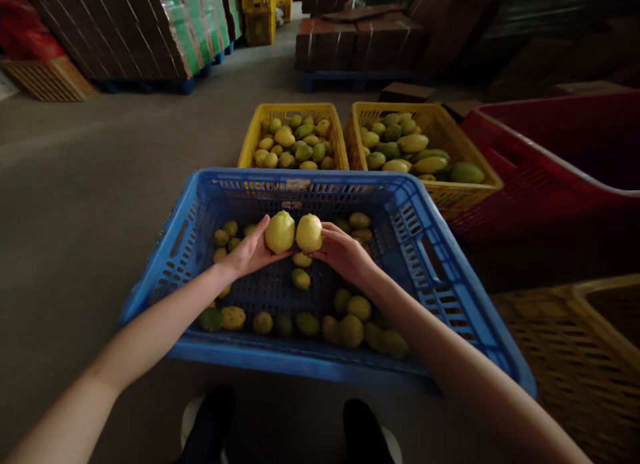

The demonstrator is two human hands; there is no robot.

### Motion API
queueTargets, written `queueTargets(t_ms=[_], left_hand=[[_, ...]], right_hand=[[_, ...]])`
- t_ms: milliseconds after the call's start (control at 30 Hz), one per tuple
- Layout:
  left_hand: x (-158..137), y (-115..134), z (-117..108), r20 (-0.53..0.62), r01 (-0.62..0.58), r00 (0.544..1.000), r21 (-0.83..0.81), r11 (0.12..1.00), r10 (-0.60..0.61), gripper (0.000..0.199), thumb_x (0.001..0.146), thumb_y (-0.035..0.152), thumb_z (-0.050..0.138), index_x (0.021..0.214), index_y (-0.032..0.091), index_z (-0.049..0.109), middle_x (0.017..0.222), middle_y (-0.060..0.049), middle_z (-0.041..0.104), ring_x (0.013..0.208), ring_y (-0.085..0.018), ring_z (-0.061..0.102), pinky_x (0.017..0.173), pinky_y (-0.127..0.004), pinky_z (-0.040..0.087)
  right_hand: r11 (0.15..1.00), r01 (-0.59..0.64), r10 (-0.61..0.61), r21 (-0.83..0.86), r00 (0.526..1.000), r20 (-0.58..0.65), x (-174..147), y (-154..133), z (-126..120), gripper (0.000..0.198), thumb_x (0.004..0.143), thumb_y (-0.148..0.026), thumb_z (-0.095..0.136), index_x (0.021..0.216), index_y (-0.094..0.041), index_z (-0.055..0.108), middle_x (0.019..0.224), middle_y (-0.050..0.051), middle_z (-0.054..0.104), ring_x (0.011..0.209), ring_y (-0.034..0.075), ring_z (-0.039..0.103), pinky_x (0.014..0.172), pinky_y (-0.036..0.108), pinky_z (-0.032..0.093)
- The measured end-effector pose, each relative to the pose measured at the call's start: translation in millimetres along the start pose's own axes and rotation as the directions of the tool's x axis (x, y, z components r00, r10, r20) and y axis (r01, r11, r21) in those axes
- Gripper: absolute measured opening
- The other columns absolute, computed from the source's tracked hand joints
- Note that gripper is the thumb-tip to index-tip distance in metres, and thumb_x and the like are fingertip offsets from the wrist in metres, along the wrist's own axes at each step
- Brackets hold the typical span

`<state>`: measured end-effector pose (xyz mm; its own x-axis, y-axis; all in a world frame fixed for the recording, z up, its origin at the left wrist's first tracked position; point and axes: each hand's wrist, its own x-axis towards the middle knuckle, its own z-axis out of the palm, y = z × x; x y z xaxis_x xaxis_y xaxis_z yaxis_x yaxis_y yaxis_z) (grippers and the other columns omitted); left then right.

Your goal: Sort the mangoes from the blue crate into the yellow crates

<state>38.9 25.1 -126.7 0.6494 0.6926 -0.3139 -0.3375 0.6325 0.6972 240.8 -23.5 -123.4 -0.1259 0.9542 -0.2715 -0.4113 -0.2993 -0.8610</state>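
Note:
My left hand (250,251) holds a greenish-yellow lemon (281,233), its fingers curled under the fruit and the thumb at its side. In my right hand (345,251) is a paler yellow lemon (309,233), gripped from the right. The two fruits are side by side, almost touching, above the middle of a blue crate (295,361). Inside that crate, more green and yellow lemons (351,331) lie along the near side and in both far corners. A couple more (301,279) rest just below my hands.
Beyond the blue crate stand a yellow crate (243,147) of lemons and another yellow crate (475,144) with longer green-yellow fruit. A red bin (500,177) is at the right, with a yellow crate (560,337) nearer me. Stacked boxes (360,44) on pallets line the back.

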Motion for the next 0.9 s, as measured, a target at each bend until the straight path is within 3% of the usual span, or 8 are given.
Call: queueTargets(t_ms=[67,200,367,467,633,767,900], left_hand=[[1,-7,-2,0.009,0.002,1.0,0.02,1.0,-0.002,0.036,0.087,0.046,0.054,0.111,0.021,0.061,0.112,-0.004,0.065,0.109,-0.022,0.059,0.092,-0.035,0.051],[1,-14,-2,-0.127,0.052,0.991,0.087,0.995,-0.04,0.03,0.081,0.032,0.065,0.107,0.018,0.062,0.095,-0.005,0.068,0.08,-0.016,0.066,0.07,-0.025,0.057],[1,-8,1,-0.296,0.141,0.946,0.02,0.99,-0.129,0.037,0.085,0.041,0.055,0.111,0.016,0.06,0.076,-0.005,0.067,0.057,-0.014,0.063,0.044,-0.02,0.049],[2,-4,0,-0.323,0.164,0.932,-0.029,0.986,-0.165,0.046,0.088,0.048,0.043,0.112,0.013,0.061,0.07,-0.006,0.066,0.047,-0.014,0.059,0.035,-0.02,0.041],[6,-1,1,-0.356,0.042,0.931,-0.114,0.993,-0.081,0.041,0.092,0.038,0.037,0.119,0.014,0.056,0.076,-0.006,0.068,0.055,-0.018,0.063,0.044,-0.025,0.047],[5,1,2,-0.337,0.075,0.937,-0.065,0.995,-0.092,0.041,0.095,0.033,0.032,0.122,0.011,0.053,0.08,-0.008,0.069,0.057,-0.019,0.065,0.047,-0.027,0.05],[2,4,2,-0.251,0.097,0.96,-0.118,0.988,-0.124,0.047,0.095,0.046,0.03,0.117,0.013,0.055,0.083,-0.011,0.07,0.062,-0.021,0.068,0.049,-0.028,0.054]], right_hand=[[1.0,0.008,-0.008,-0.012,1.0,0.012,0,3,0,0.025,0.074,-0.037,0.062,0.092,-0.021,0.058,0.076,0.0,0.063,0.063,0.014,0.06,0.056,0.026,0.049],[0.991,0.016,-0.01,-0.13,0.999,0.043,-3,9,7,0.036,0.07,-0.043,0.071,0.094,-0.018,0.06,0.076,0.0,0.062,0.06,0.011,0.054,0.049,0.021,0.041],[0.991,0.001,0.0,-0.131,1.0,0.006,-5,14,12,0.044,0.065,-0.045,0.076,0.096,-0.017,0.062,0.075,0.0,0.061,0.058,0.01,0.053,0.047,0.02,0.039],[0.997,0.007,-0.011,-0.073,0.998,-0.055,-2,16,10,0.039,0.065,-0.041,0.077,0.092,-0.017,0.063,0.078,0.001,0.063,0.063,0.011,0.055,0.049,0.02,0.041],[0.991,-0.104,0.104,0.085,0.995,0.005,1,17,8,0.02,0.075,-0.031,0.063,0.087,-0.015,0.063,0.074,0.003,0.065,0.064,0.014,0.058,0.055,0.024,0.047],[0.95,-0.214,0.204,0.227,0.977,0.067,0,13,11,0.029,0.079,-0.03,0.04,0.081,-0.011,0.062,0.066,0.009,0.064,0.057,0.018,0.058,0.051,0.028,0.047],[0.931,-0.219,0.229,0.293,0.973,-0.001,-3,8,14,0.03,0.083,-0.031,0.037,0.083,-0.013,0.061,0.061,0.007,0.063,0.055,0.018,0.06,0.048,0.027,0.047]])
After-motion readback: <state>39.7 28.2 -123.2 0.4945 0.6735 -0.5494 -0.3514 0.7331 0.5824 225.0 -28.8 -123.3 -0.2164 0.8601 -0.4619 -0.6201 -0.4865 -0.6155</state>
